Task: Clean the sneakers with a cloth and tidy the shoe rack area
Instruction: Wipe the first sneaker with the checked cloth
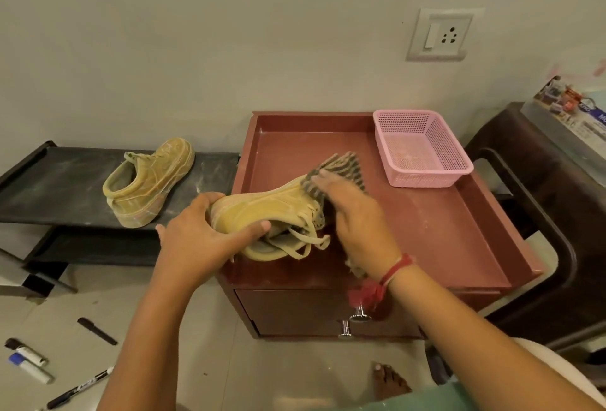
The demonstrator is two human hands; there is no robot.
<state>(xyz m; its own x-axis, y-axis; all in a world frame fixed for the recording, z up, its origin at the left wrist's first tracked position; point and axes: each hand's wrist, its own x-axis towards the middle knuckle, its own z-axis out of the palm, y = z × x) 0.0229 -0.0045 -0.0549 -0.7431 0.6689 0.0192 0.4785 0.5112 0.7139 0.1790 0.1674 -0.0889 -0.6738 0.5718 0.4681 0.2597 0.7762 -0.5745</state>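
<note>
My left hand (203,230) grips the heel end of a tan sneaker (262,210), holding it on its side above the front of the reddish-brown cabinet top (442,230). With my right hand (357,223) I press a grey striped cloth (341,171) against the sneaker's toe; part of the cloth is hidden under my palm. The laces dangle from the sneaker's opening. The second tan sneaker (147,181) stands upright on the dark low shoe rack (49,191) to the left.
A pink mesh basket (423,148) sits at the cabinet top's back right corner. Several markers (29,361) lie on the floor at lower left. A dark plastic chair (541,213) stands to the right. A wall socket (441,35) is above. My foot (390,381) is below.
</note>
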